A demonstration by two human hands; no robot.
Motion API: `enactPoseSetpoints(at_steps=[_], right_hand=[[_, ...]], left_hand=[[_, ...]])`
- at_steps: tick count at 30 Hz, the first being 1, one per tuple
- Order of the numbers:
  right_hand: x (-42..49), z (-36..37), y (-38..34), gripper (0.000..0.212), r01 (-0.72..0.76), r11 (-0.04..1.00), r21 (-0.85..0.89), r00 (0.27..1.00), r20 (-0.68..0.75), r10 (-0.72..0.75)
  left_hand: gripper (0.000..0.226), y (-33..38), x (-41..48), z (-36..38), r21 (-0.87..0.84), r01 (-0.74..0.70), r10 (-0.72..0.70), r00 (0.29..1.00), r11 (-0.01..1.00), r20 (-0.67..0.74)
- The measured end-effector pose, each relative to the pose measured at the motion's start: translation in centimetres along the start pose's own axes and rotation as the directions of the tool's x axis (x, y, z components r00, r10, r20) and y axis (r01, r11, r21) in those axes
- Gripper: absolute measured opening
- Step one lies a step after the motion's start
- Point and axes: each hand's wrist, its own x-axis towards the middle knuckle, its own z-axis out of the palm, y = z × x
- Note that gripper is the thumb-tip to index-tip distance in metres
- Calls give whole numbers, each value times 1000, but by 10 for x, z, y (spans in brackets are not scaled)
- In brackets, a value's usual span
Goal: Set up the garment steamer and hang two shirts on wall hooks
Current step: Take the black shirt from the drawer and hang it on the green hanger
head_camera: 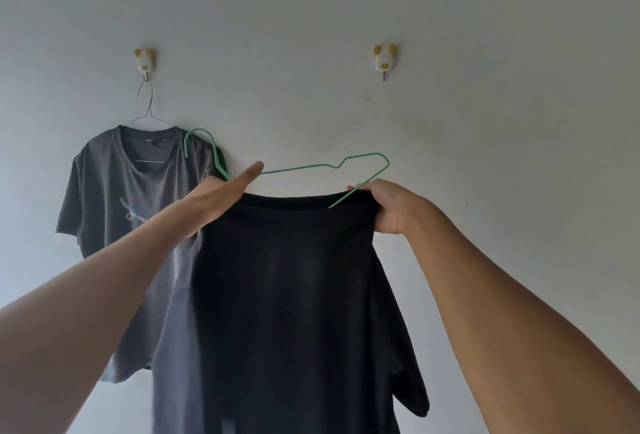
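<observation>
So the right hand (pixel 388 206) is clenched on the black shirt (pixel 294 295) at its top edge, along with the green hanger (pixel 301 168), which sticks up above both fists. The left hand (pixel 218 201) is at the opposite corner with its fingers hidden, so I can't tell its grip. The shirt dangles below.

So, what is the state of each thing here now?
left wall hook: carries the wire hanger.
wire hanger: hung, holds the grey shirt.
grey shirt: hanging against the wall.
right wall hook: bare.
green hanger: tilted, partly inside the black shirt, not hung.
black shirt: held up, not hung.
left hand: at shirt's edge, grip hidden.
right hand: grips black shirt.
</observation>
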Motion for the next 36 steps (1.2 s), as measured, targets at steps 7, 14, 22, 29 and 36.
enactPoseSetpoints(at_steps=[7, 14, 22, 29, 36], right_hand=[[-1, -17, 3, 63, -113, 947, 301, 982, 177, 61], [-1, -12, 16, 22, 11, 997, 76, 965, 261, -31], [12, 9, 42, 28, 434, 557, -708, 823, 60, -565], [4, 59, 25, 36, 469, 589, -658, 820, 76, -567], [-24, 110, 2, 44, 543, 610, -577, 827, 241, -508]], left_hand=[[120, -3, -2, -12, -123, 94, -65, 972, 988, 225], [119, -10, 2, -22, -105, 184, -141, 934, 977, 327], [104, -13, 7, -14, 23, 77, -77, 997, 997, -1], [71, -3, 0, -6, 130, -125, 146, 974, 984, -172], [70, -1, -5, -3, 32, -185, 188, 972, 982, -140]])
